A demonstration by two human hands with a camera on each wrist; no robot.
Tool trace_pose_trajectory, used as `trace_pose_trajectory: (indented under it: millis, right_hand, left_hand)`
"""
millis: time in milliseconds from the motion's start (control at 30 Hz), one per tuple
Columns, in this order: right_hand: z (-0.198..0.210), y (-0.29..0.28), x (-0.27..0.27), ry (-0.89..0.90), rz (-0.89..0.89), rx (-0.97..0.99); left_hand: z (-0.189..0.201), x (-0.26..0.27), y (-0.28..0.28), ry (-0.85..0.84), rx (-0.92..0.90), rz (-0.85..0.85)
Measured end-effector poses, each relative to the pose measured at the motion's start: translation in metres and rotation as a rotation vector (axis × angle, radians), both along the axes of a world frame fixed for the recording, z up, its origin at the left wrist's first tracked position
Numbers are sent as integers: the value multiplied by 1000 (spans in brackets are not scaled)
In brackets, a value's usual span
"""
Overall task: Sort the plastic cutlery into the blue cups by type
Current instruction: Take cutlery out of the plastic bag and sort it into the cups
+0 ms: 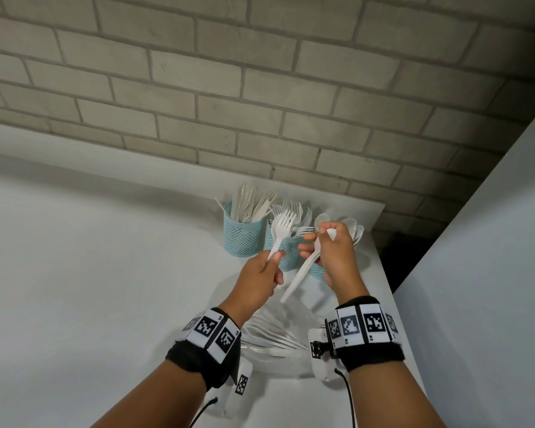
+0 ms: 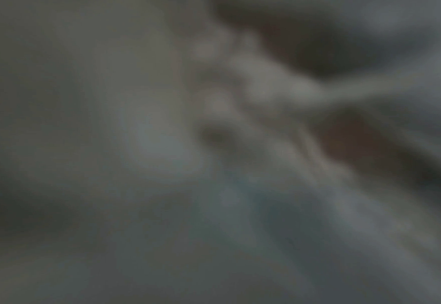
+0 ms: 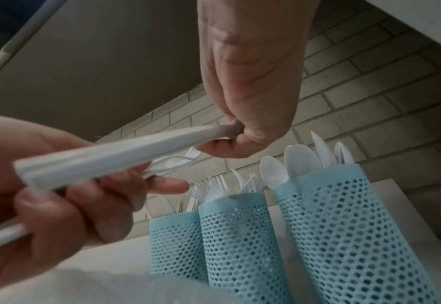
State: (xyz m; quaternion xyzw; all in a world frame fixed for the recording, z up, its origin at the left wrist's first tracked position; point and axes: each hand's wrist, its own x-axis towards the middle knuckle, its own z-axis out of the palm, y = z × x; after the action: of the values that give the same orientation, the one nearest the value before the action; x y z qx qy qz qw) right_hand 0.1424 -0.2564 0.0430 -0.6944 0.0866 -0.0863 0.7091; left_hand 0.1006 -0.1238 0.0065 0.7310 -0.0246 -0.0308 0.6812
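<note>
White plastic all over this one. Left hand (image 1: 261, 274) had its fingers curled round the handle of a fork (image 1: 281, 231), tines up, held just in front of the middle blue cup (image 1: 286, 253), which was already packed with forks. Right hand (image 1: 334, 253) was pinching a spoon (image 1: 303, 271) up near the bowl end, handle trailing down toward the person, right over the spoon cup (image 3: 344, 216). Knife cup (image 1: 244, 234) sat furthest left, all three touching in a row near the brick wall (image 1: 260, 88). More loose cutlery (image 1: 272, 338) was lying below the wrists on what looked like clear wrap, though I couldn't really tell.

The left wrist view was pure blur, nothing usable.

Handling guess: this stuff weighs nothing, flexes a bit, smooth enough to twist in a loose pinch, and the tines would snap if jammed in. I'd grip mid-handle and drop them handle-first. The cups looked light too, so easy to knock over.
</note>
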Motion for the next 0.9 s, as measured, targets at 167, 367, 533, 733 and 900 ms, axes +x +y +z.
trace_pose_trajectory:
  millis: [167,367,533,733,900]
  right_hand:
    - [-5,5,2,52,-38,80]
    - [-10,12,1,84,33,248]
    - [-9,13,-4,121,216,467]
    - [-15,15,-7,89,286,462]
    - [-17,14,-1,38,2,329]
  left_hand:
    - [0,-1,-1,8,-42,-1]
    - [-3,-1,-2,-61,3,-18]
    - [-9,1,-4,-70,8,29]
    - [-4,-4,-8,-60,-83,-10]
    - [-7,-2,-9,-41,-86,33]
